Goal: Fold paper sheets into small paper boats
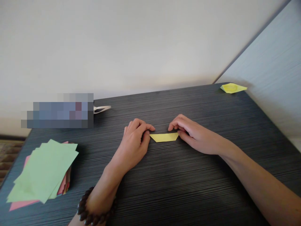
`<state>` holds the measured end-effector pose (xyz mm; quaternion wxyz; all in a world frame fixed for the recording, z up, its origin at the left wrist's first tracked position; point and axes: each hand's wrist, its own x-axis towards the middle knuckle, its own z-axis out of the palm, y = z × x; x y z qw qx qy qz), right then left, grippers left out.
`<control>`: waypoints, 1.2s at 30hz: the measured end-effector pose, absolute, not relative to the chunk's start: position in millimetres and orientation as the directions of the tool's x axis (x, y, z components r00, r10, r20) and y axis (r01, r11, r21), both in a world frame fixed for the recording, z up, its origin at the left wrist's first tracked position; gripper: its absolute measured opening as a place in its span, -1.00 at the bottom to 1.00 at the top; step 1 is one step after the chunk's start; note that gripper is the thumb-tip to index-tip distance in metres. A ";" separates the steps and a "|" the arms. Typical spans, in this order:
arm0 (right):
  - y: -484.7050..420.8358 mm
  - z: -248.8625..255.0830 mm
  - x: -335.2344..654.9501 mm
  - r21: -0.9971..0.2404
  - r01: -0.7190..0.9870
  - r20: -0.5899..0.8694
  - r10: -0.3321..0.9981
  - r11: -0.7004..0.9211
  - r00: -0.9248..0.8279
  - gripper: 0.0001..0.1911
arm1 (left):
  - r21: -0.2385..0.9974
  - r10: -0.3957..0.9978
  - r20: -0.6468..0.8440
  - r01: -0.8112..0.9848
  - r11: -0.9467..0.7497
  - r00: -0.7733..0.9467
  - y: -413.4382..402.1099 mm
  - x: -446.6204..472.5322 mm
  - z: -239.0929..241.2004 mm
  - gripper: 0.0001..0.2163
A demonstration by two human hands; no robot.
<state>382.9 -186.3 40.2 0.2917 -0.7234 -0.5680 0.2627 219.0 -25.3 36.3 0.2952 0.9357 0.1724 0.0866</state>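
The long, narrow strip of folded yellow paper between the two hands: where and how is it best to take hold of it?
Probably by both pointed ends, the left hand coming from the left and the right hand from the right. The folded yellow paper strip runs crosswise and tapers at each end, so a light thumb-and-finger pinch there should leave its middle uncovered.
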 end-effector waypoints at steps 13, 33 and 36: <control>-186.3 37.1 379.7 -0.705 0.679 -0.028 0.965 -0.205 0.262 -0.67 | 0.608 0.237 0.054 0.156 -0.778 0.970 -28.1 216.3 43.9 -0.78; -182.0 45.0 373.7 -0.736 0.665 0.068 0.964 -0.127 0.259 -0.84 | 0.571 0.244 0.165 0.109 -0.813 0.956 -30.0 220.3 38.7 -0.89; -180.6 43.9 368.0 -0.692 0.707 0.110 0.947 -0.146 0.303 -0.88 | 0.588 0.268 0.203 0.101 -0.803 0.942 -32.1 220.6 35.8 -0.86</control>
